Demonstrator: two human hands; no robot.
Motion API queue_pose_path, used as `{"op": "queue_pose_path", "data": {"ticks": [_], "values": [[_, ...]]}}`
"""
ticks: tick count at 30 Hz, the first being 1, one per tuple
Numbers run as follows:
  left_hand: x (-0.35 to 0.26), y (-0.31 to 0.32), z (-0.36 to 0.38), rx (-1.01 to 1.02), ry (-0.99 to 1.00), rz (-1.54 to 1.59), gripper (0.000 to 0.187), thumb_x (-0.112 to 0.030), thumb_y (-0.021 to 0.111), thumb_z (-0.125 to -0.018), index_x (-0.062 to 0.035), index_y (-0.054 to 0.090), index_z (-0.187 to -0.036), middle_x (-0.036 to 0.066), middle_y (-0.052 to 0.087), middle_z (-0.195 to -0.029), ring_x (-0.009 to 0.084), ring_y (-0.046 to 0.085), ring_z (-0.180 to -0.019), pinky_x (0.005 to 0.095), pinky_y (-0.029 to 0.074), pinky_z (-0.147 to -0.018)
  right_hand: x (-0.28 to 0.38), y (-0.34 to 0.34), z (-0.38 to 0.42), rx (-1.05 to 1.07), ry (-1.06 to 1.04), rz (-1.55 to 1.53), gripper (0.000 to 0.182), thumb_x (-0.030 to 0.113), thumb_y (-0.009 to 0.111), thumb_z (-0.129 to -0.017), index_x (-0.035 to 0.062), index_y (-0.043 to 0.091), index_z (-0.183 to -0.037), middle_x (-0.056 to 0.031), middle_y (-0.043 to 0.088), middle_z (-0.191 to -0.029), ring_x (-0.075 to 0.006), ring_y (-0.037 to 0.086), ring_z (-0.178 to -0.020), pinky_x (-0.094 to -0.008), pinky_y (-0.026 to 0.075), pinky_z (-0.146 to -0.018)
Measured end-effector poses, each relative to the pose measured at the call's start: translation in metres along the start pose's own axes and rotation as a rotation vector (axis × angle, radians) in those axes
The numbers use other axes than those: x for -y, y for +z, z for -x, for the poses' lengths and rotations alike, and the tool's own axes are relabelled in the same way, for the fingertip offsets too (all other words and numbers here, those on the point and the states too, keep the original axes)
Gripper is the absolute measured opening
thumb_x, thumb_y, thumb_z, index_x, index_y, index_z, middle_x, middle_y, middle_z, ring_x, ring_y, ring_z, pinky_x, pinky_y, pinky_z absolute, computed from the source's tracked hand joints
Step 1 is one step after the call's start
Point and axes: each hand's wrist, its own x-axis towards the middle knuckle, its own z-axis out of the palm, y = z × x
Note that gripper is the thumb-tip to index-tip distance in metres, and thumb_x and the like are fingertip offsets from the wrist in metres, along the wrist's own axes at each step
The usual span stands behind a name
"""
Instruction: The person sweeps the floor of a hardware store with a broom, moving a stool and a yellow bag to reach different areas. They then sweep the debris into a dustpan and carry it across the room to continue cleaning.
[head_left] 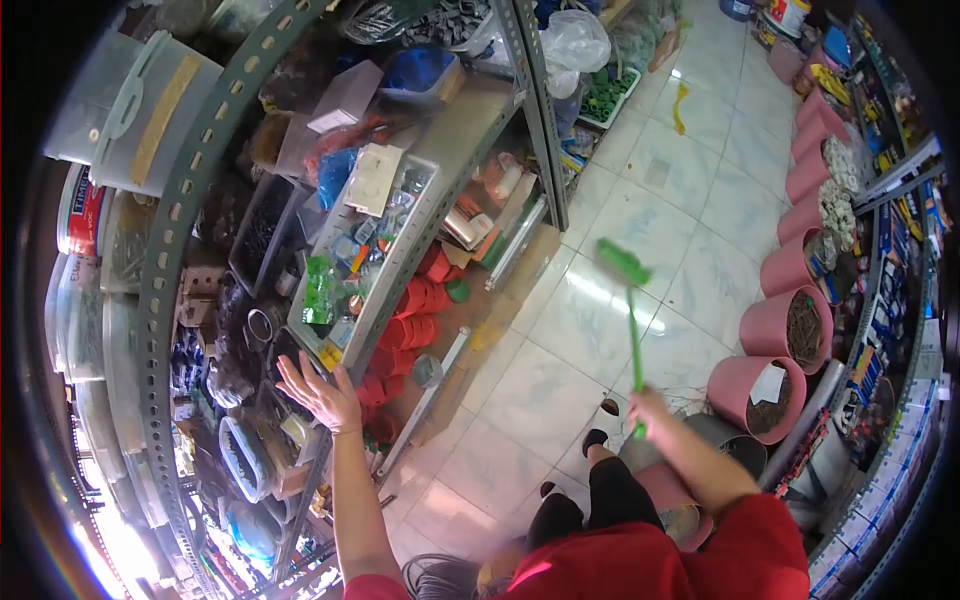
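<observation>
My right hand is wrapped round the green handle of a broom. The broom's green bristle head is out over the white tiled floor, ahead of my feet. On the other side, my left hand is raised with its fingers spread and nothing in it. It is nearest to the metal shelf edge, by a clear tray of small packets. Below that shelf, several red plastic pieces are stacked, and a long pale bar lies along the floor's edge.
Pink buckets of hardware line the right side, close to my right arm. Perforated steel posts hold the crowded shelves on the left. A yellow strip lies farther up the aisle floor. A green crate stands past the post.
</observation>
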Motion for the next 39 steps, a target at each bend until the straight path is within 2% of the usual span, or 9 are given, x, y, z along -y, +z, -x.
{"op": "queue_pose_path", "data": {"ticks": [4, 9, 10, 17, 23, 27, 32, 35, 39], "values": [[0.001, 0.001, -0.001, 0.009, 0.003, -0.001, 0.055, -0.024, 0.052, -0.071, -0.0046, 0.031, -0.118, 0.019, 0.024, -0.126, 0.0344, 0.021, -0.118, 0.0521, 0.010, -0.095, -0.040, 0.054, 0.060, 0.480, 0.572, -0.630, 0.011, 0.012, 0.043, -0.078, 0.0100, 0.036, -0.070, 0.0003, 0.035, -0.050, -0.0079, 0.032, -0.037, -0.0237, 0.028, -0.033], [0.000, -0.001, -0.001, 0.027, 0.015, -0.027, 0.052, -0.030, 0.047, -0.076, -0.0045, 0.031, -0.118, 0.020, 0.025, -0.125, 0.0355, 0.022, -0.117, 0.0526, 0.011, -0.095, -0.029, 0.086, -0.052, 0.541, 1.052, -0.918, 0.019, 0.011, 0.039, -0.078, 0.0022, 0.038, -0.061, -0.0014, 0.039, -0.051, -0.0066, 0.037, -0.035, -0.0189, 0.031, -0.028], [0.000, -0.001, -0.001, 0.037, 0.021, -0.028, 0.052, -0.033, 0.046, -0.077, -0.0042, 0.031, -0.118, 0.021, 0.025, -0.124, 0.0357, 0.023, -0.117, 0.0528, 0.011, -0.095, -0.019, 0.084, -0.078, 0.514, 0.785, -0.977, 0.021, 0.012, 0.039, -0.078, 0.0026, 0.038, -0.059, -0.0018, 0.040, -0.050, -0.0065, 0.039, -0.035, -0.0190, 0.031, -0.028], [-0.002, -0.003, -0.004, 0.060, 0.003, 0.044, 0.051, -0.033, 0.044, -0.079, -0.0030, 0.030, -0.118, 0.022, 0.023, -0.125, 0.0369, 0.022, -0.117, 0.0528, 0.012, -0.094, 0.196, -0.024, -0.144, 0.491, 0.299, -1.247, 0.021, 0.011, 0.036, -0.079, 0.0061, 0.036, -0.059, 0.0001, 0.040, -0.050, -0.0072, 0.037, -0.034, -0.0163, 0.030, -0.027], [-0.037, -0.011, -0.021, 0.056, 0.027, 0.292, 0.049, -0.026, 0.044, -0.080, 0.0029, 0.030, -0.116, 0.026, 0.020, -0.125, 0.0398, 0.020, -0.116, 0.0509, 0.014, -0.094, 0.155, 0.001, -0.127, 0.113, -0.182, -0.480, 0.009, 0.018, 0.041, -0.081, 0.0093, 0.042, -0.082, -0.0020, 0.042, -0.053, -0.0108, 0.036, -0.035, -0.0257, 0.034, -0.033], [-0.115, 0.014, -0.026, 0.349, 0.211, 0.847, 0.046, -0.016, 0.051, -0.070, 0.0019, 0.034, -0.108, 0.025, 0.021, -0.123, 0.0403, 0.020, -0.114, 0.0483, 0.017, -0.093, 0.071, 0.012, -0.012, 0.036, -0.245, -0.648, 0.023, 0.025, 0.041, -0.081, 0.0105, 0.046, -0.098, -0.0007, 0.042, -0.053, -0.0111, 0.037, -0.037, -0.0239, 0.033, -0.034], [-0.176, 0.044, -0.053, 0.817, 0.392, 1.114, 0.044, -0.010, 0.053, -0.071, 0.0035, 0.036, -0.109, 0.023, 0.024, -0.121, 0.0358, 0.030, -0.110, 0.0392, 0.026, -0.092, -0.012, 0.094, 0.118, -0.086, 0.185, -1.291, 0.020, 0.025, 0.035, -0.084, 0.0102, 0.042, -0.074, 0.0001, 0.037, -0.050, -0.0100, 0.032, -0.036, -0.0221, 0.028, -0.032], [-0.184, 0.066, -0.058, 0.869, 0.445, 1.065, 0.042, -0.007, 0.053, -0.071, 0.0024, 0.037, -0.109, 0.021, 0.024, -0.122, 0.0340, 0.034, -0.108, 0.0370, 0.030, -0.090, -0.076, 0.111, 0.058, 0.018, 0.365, -1.736, 0.019, 0.020, 0.035, -0.083, 0.0088, 0.042, -0.070, 0.0001, 0.036, -0.049, -0.0109, 0.033, -0.037, -0.0229, 0.030, -0.032], [-0.180, 0.083, -0.058, 0.933, 0.522, 1.007, 0.040, -0.006, 0.051, -0.072, 0.0009, 0.038, -0.109, 0.020, 0.025, -0.122, 0.0330, 0.035, -0.107, 0.0363, 0.031, -0.090, -0.046, 0.084, -0.013, -0.402, -0.338, 0.193, 0.015, 0.018, 0.051, -0.068, 0.0044, 0.049, -0.062, -0.0103, 0.048, -0.054, -0.0203, 0.048, -0.048, -0.0322, 0.039, -0.045]]}}
